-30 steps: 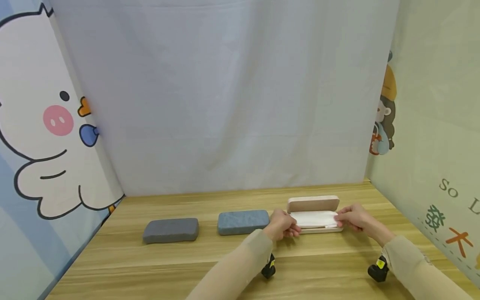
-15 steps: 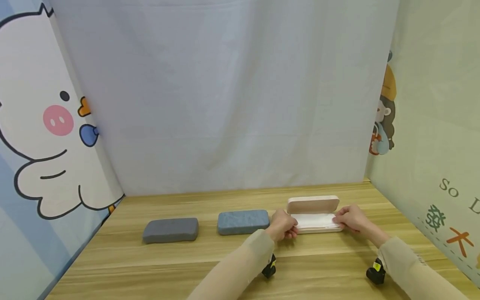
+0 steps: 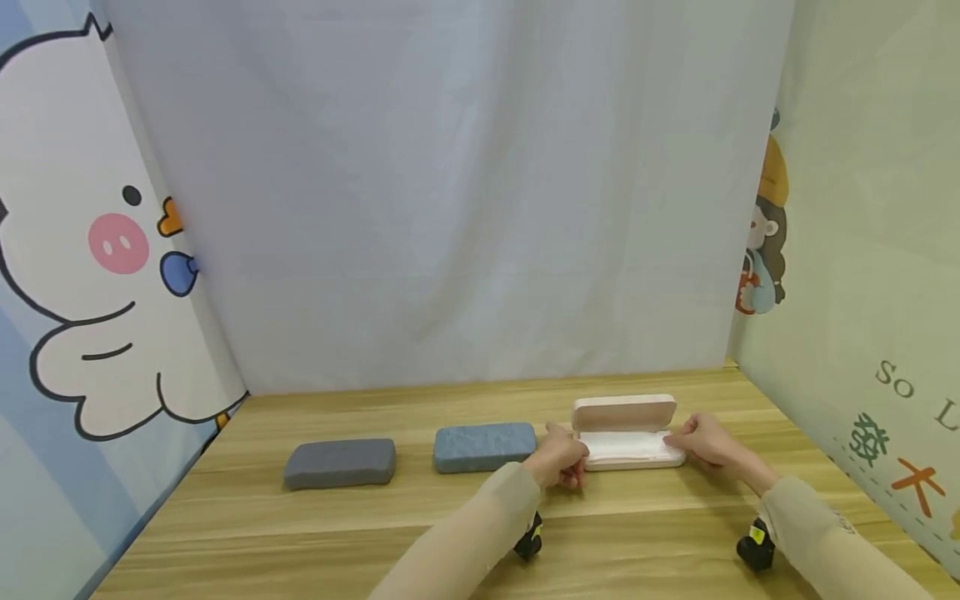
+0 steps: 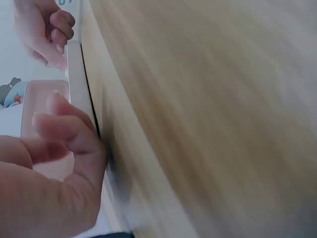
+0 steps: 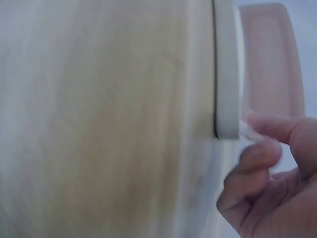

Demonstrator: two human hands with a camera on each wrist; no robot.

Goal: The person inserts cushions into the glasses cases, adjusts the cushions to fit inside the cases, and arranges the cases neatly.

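Observation:
A pale pink glasses case stands at the right of the table with its lid raised. A white cloth lies flat inside its base. My right hand is at the case's right end; in the right wrist view its thumb and index finger pinch a corner of the cloth. At the left end is my left hand, its fingers loosely bent beside the rim. Seen from the left wrist, the fingers have a gap to the thumb, and no cloth shows between them.
A blue glasses case lies closed just left of my left hand. Farther left is a closed grey case. A white curtain hangs behind the wooden table, and a printed wall hanging borders the right.
The white cloth has settled lower and flatter into the case. My left hand has drawn slightly left from the cloth, while the right stays at the case's right end.

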